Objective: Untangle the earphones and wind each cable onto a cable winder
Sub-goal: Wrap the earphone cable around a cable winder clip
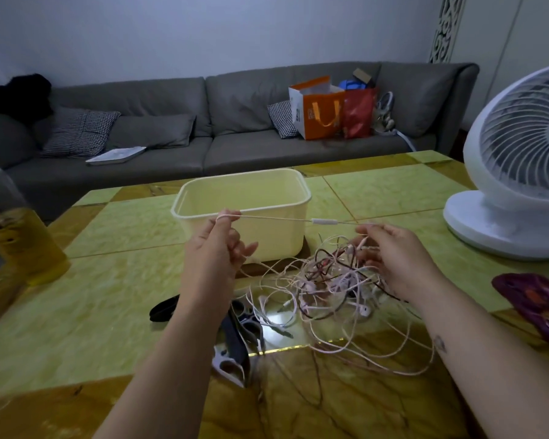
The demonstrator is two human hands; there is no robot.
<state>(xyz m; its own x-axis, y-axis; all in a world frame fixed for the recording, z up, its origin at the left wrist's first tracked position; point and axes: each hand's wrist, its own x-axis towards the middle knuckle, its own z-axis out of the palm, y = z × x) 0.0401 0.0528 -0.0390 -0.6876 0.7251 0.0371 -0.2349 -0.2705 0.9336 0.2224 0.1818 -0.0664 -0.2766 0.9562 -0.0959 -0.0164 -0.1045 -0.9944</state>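
Between the two hands, over the table (108, 280): one pale cable (276, 218) drawn straight from left to right, a small remote (324, 221) partway along, passing just in front of the cream tub (276, 242). Left hand (213, 251) pinching the left end between thumb and forefinger, other fingers loosely spread. Right hand (396, 261) curled, pinching the same cable at the far edge of the tangle (327, 280) — a heap of white, pink and dark earphone leads lying on the table just near of the tub, loops trailing toward the near edge.

Probably the step of freeing a first lead from the heap. Keep the tension light; a hard pull likely to tighten knots. Better to follow the line into the heap with the right fingers, lift crossing loops over, feed the free end back through — never drag the remote through a knot. Shake the heap gently to loosen.

Near the left forearm, dark and white pieces (235, 346), possibly the winders, within easy reach for winding afterwards. At far right, a white fan (520, 172), well apart from the cables.
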